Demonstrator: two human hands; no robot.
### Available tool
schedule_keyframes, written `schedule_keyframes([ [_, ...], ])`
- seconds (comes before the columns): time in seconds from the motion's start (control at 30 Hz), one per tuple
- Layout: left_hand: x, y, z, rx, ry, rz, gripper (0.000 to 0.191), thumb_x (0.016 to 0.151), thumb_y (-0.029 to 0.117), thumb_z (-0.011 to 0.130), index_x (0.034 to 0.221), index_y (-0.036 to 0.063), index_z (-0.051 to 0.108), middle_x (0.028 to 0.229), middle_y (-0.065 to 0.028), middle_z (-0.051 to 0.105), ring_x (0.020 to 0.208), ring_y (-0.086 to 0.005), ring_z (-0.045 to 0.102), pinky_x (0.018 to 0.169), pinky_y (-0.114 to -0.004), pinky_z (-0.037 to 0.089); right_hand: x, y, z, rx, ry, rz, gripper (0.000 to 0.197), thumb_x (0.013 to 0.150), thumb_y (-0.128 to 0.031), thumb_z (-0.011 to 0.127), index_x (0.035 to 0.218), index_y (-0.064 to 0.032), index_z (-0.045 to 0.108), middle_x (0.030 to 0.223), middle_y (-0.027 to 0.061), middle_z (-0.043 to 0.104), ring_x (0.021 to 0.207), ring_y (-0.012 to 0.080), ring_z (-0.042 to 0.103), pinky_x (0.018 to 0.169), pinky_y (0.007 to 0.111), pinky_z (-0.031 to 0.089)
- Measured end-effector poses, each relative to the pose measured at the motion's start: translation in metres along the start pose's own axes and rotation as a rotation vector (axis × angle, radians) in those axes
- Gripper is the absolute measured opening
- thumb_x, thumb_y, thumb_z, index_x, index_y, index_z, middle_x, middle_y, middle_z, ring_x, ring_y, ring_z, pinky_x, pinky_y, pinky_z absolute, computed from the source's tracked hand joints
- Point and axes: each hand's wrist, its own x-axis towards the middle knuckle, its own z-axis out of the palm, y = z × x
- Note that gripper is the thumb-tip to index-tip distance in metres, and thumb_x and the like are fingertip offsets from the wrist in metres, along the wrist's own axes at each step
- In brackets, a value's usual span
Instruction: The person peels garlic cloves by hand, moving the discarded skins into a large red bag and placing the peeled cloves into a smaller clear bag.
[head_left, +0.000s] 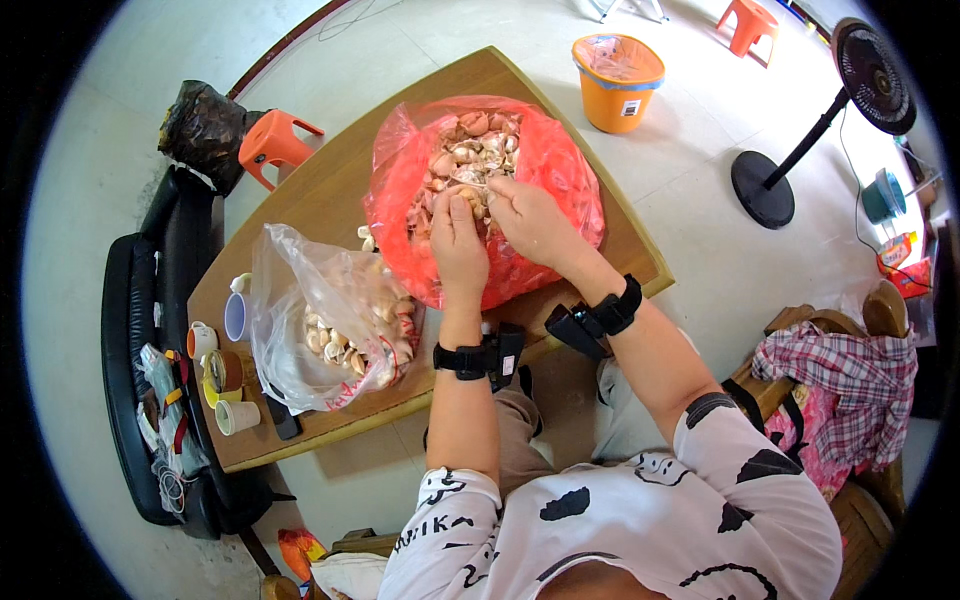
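A red plastic bag (570, 172), spread wide on the wooden table, holds many garlic bulbs and cloves (474, 126). Over its middle my left hand (459, 244) and my right hand (529, 221) are close together, fingertips pinched around a small pale piece of garlic (472, 196). Its exact shape is partly hidden by my fingers. To the left stands a clear plastic bag (281, 300) with red print, its mouth loose, with garlic cloves (334, 345) inside. A few pale cloves (366, 238) lie on the table between the two bags.
Cups (237, 418), a tape roll (223, 371) and a dark phone-like device (283, 420) stand or lie at the wooden table's (337, 431) left end. Around it are an orange stool (276, 142), a black sofa (127, 360), an orange bin (611, 94) and a standing fan (780, 176).
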Motion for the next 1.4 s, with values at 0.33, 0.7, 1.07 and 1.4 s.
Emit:
schedule_keyframes([
  [0.33, 0.005, -0.012, -0.015, -0.341, 0.066, -0.268, 0.027, 0.097, 0.028, 0.040, 0.098, 0.0048, 0.053, 0.082, -0.0028, 0.055, 0.068, -0.0090, 0.051, 0.059, -0.022, 0.043, 0.003, -0.020, -0.011, 0.097, -0.036, 0.123, 0.017, 0.087, -0.014, 0.046, 0.086, 0.0016, 0.054, 0.074, 0.0227, 0.057, 0.072, 0.0351, 0.058, 0.062, 0.039, 0.045],
  [0.7, -0.001, 0.014, -0.021, -0.016, -0.097, -0.112, 0.019, 0.089, 0.005, 0.049, 0.107, 0.0012, 0.054, 0.093, -0.0076, 0.059, 0.079, -0.0173, 0.058, 0.073, -0.027, 0.047, -0.002, -0.016, -0.011, -0.245, -0.012, -0.025, 0.041, 0.084, -0.014, 0.057, 0.124, -0.0040, 0.050, 0.104, 0.0183, 0.056, 0.093, 0.0284, 0.056, 0.080, 0.035, 0.045],
  [1.07, -0.006, 0.015, -0.020, 0.072, -0.119, -0.030, 0.020, 0.083, -0.004, 0.056, 0.101, 0.0014, 0.051, 0.090, -0.0051, 0.058, 0.081, -0.0110, 0.057, 0.071, -0.024, 0.047, 0.001, -0.014, -0.014, 0.105, -0.137, -0.049, 0.022, 0.081, -0.005, 0.059, 0.103, -0.0024, 0.061, 0.090, 0.0082, 0.057, 0.083, 0.0152, 0.057, 0.074, 0.027, 0.046],
  [1.4, -0.002, 0.023, -0.022, -0.382, -0.048, -0.235, 0.019, 0.087, 0.003, 0.055, 0.106, 0.0008, 0.056, 0.089, 0.0005, 0.056, 0.080, -0.0055, 0.051, 0.071, -0.018, 0.043, 0.001, -0.010, -0.010, 0.501, -0.128, 0.225, 0.014, 0.085, -0.010, 0.059, 0.092, 0.0013, 0.062, 0.085, 0.0031, 0.063, 0.078, 0.0078, 0.056, 0.071, 0.024, 0.047],
])
